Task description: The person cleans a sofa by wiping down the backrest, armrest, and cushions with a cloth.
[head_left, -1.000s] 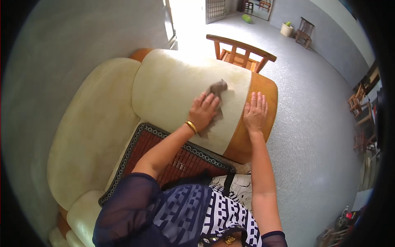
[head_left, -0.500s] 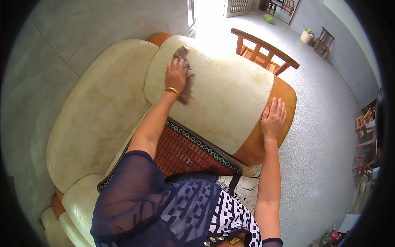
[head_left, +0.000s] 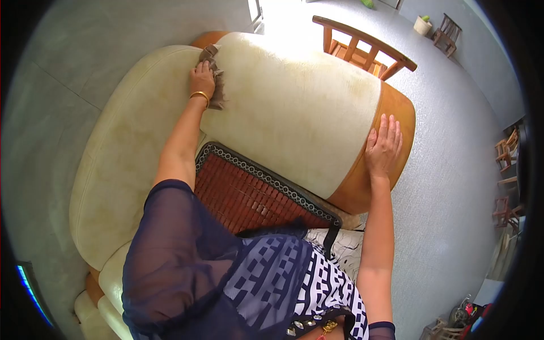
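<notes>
My left hand (head_left: 202,80), with a gold bangle at the wrist, presses a crumpled brown cloth (head_left: 217,90) where the cream sofa armrest (head_left: 289,107) meets the sofa backrest (head_left: 136,130). The cloth sticks out above and to the right of the fingers. My right hand (head_left: 383,148) lies flat on the armrest's orange-brown end panel (head_left: 401,110), fingers spread a little and holding nothing. Below the armrest, a reddish-brown slatted mat (head_left: 243,192) with a dark patterned border covers the seat.
A wooden chair (head_left: 362,51) stands just beyond the armrest. Farther off are a small dark chair (head_left: 447,35) and a white pot (head_left: 422,25). Grey floor (head_left: 447,170) runs along the right, with more wooden chairs (head_left: 506,150) at its edge. A grey wall (head_left: 73,73) is behind the sofa.
My left hand has slid the cloth leftward across the armrest from near its right part to the backrest side. My right hand stays on the end panel. The view has shifted.
</notes>
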{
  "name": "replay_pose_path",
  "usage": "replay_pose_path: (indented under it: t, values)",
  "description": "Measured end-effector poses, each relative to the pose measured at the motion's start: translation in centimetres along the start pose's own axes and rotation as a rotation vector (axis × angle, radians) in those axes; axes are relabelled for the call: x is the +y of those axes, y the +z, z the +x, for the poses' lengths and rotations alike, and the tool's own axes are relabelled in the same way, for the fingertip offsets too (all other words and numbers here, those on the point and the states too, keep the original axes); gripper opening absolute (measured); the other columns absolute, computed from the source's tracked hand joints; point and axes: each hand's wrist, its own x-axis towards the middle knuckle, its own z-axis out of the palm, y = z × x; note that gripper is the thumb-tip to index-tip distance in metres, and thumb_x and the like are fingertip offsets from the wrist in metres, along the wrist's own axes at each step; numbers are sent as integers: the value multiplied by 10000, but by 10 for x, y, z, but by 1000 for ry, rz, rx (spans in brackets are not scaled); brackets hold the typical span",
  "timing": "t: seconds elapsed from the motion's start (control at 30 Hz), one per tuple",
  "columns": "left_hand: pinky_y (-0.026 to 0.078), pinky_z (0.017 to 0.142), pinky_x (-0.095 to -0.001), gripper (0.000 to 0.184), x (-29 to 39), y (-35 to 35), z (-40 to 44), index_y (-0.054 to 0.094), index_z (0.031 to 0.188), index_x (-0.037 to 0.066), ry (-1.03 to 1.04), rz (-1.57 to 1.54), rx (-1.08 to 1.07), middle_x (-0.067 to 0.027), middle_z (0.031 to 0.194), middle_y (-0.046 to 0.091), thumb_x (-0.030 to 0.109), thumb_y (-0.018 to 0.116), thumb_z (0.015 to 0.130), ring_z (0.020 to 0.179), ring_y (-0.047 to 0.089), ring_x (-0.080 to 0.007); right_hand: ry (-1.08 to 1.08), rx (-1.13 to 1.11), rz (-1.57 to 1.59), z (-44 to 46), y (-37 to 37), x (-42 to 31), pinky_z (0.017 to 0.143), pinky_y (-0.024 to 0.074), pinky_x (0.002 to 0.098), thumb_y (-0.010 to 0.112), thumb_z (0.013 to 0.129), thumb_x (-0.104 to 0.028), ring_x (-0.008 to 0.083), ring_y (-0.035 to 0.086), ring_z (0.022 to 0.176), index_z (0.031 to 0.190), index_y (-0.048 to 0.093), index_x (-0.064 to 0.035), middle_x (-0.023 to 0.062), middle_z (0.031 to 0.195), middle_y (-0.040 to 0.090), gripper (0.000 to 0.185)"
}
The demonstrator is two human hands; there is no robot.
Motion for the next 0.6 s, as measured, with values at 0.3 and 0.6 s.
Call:
replay_pose_path:
  t: [0.3,0.6]
  values:
    - [299,1049,-434,426,-5,-4,-113,440,1296,-2,-47,-155,223,-191,1338,446,131,497,896,1234,389,-355,6,39,29,0,2,-1,1101,259,437,448,926,-310,278,370,1316,1330,483,-98,118,1383,452,457]
    - [394,927,-485,373,70,43,-185,500,1187,-61,-1103,-328,286,-265,1184,526,215,424,948,1102,498,-417,29,41,7,0,-2,-4,1096,266,431,469,907,-297,269,383,1308,1306,509,-94,115,1371,466,449]
